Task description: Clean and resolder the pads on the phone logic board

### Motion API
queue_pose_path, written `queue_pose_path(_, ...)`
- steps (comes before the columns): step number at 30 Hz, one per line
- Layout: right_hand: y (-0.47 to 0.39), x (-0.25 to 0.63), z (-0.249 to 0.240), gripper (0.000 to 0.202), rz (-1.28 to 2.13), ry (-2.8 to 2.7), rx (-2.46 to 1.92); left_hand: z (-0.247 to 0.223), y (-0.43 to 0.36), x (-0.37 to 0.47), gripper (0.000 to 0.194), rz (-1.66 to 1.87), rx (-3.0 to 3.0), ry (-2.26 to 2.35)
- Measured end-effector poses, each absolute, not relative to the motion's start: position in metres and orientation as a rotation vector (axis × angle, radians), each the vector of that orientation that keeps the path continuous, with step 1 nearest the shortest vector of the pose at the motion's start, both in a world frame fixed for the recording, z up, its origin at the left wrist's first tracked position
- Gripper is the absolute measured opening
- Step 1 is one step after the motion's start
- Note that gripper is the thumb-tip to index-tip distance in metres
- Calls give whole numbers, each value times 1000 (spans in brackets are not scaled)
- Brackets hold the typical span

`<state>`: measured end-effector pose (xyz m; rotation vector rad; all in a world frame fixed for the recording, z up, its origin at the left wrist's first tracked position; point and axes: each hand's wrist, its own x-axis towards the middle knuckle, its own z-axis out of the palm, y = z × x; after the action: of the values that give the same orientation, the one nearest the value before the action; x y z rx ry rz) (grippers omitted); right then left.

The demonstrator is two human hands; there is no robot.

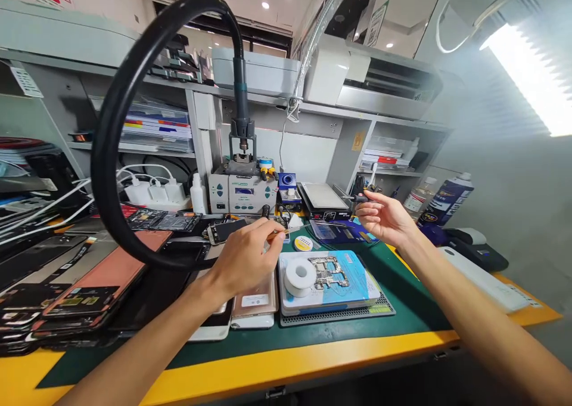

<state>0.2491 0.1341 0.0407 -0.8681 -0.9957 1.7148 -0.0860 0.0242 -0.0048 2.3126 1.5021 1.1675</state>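
My left hand (252, 252) is closed around a thin tool whose tip points right, above the phones left of centre. My right hand (379, 215) pinches a dark, slim handle, with its thin metal tip pointing left beside the hot plate (322, 195). Between and below my hands, a bare circuit board (329, 272) lies on a blue and white box (353, 284). A white spool (299, 276) rests on the same box, at the board's left. Behind the box sits a small round yellow and white tin (303, 243).
A thick black hose (105, 138) arches over the left side. The grey soldering station (243, 192) stands at the back. Stacked phones (107, 269) cover the left bench. Spray can (447, 200) and clear bottle (420, 194) stand at the right.
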Motion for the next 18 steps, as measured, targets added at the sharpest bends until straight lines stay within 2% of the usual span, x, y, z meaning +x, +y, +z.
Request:
queue_pose_path(5,122,249,15,21,1909,-999,-855,-4,9,-75,24,1163,2456,1376)
queue_pose_path(8,114,243,4,21,1961,-1011,-843,-6,1,-73,21,1179,2506,1340)
queue_pose_path(14,101,232,-5,23,1930,-960,-839,-7,-8,-67,15,1154,2575,1289)
queue_pose_path(18,95,234,-4,12,1913,-952,-880,-6,-11,-67,14,1122,2638,1308)
